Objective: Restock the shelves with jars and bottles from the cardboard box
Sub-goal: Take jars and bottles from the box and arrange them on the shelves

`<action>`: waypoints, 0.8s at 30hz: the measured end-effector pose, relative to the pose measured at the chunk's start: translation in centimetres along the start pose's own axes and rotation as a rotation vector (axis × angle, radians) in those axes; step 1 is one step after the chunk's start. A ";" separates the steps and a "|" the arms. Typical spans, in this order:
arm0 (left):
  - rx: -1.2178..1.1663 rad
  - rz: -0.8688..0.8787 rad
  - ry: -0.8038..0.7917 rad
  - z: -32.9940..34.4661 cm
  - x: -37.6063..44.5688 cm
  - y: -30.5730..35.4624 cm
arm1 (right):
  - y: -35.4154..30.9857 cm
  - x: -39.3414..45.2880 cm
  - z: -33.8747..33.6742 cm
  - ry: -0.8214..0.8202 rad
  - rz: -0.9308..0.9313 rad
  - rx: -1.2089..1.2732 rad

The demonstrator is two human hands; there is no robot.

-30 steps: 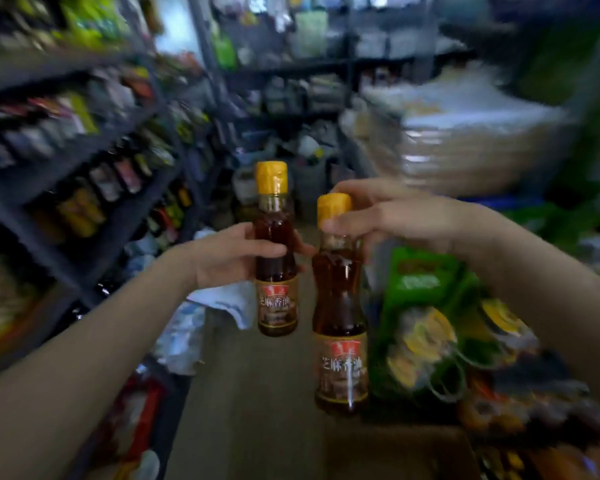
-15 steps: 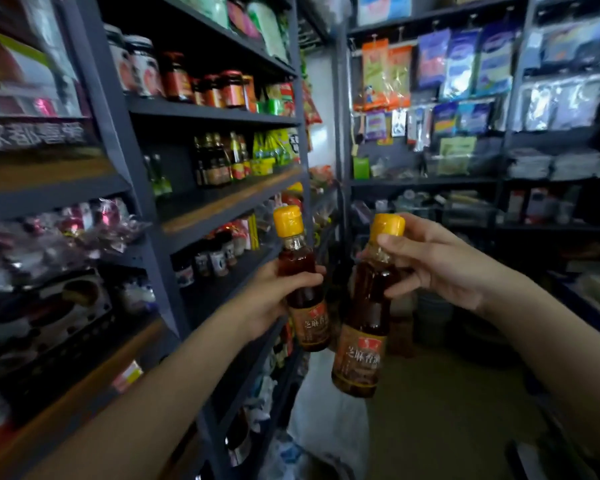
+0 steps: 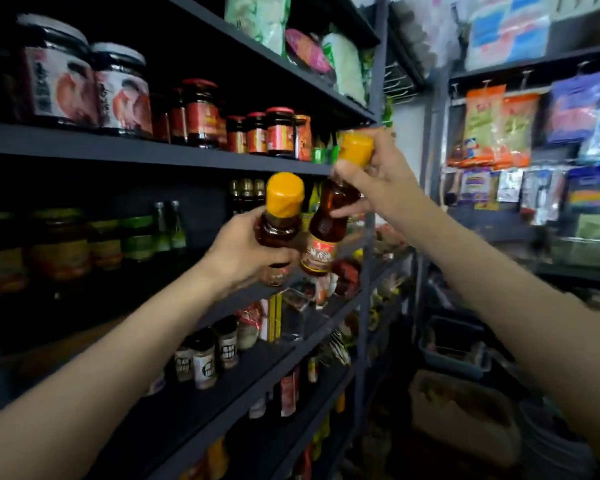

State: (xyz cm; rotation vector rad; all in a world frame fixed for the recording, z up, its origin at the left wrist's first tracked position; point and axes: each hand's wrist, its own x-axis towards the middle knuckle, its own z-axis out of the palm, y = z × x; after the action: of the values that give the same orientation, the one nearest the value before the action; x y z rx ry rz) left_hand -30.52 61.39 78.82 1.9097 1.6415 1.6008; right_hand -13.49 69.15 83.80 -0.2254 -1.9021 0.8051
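My left hand wraps one yellow-capped bottle by its body; my right hand pinches the other bottle at its neck, both arms raised before the shelves.

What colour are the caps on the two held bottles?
Orange-yellow caps, clearest in the head view.

Two yellow-capped sesame oil bottles raised before the dark metal shelving. Left bottle gripped round the body by the left hand; right bottle pinched at the neck by the right hand, tilted, just beside the left bottle. Red-lidded jars on the shelf above both.
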 end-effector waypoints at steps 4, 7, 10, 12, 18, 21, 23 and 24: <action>0.096 -0.098 0.162 -1.2 4.0 -3.7 | 6.2 5.1 1.1 -0.039 -0.087 0.007; 0.180 -0.134 0.231 -1.7 6.3 -6.5 | 9.1 6.9 1.8 -0.078 -0.123 -0.111; 0.168 -0.176 0.267 -2.1 8.7 -8.9 | 12.3 8.7 2.6 -0.143 -0.170 -0.226; 0.173 -0.222 0.284 -1.9 10.7 -10.2 | 14.3 10.2 3.1 -0.192 -0.171 -0.242; 0.215 -0.396 0.262 -0.4 16.2 -13.4 | 20.3 14.3 3.3 -0.358 -0.252 -0.279; 0.183 -0.474 0.288 0.4 18.3 -14.9 | 23.9 15.9 3.1 -0.442 -0.270 -0.285; 0.159 -0.535 0.323 0.7 19.7 -15.8 | 25.9 17.7 3.1 -0.446 -0.265 -0.211; 0.153 -0.562 0.339 0.8 20.3 -16.0 | 26.7 18.9 3.1 -0.434 -0.239 -0.156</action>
State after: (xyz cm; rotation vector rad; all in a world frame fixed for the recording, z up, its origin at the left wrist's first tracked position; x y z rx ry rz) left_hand -43.28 83.93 79.60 1.0990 2.2301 1.6366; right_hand -30.07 97.29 80.31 0.0915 -2.3483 0.5746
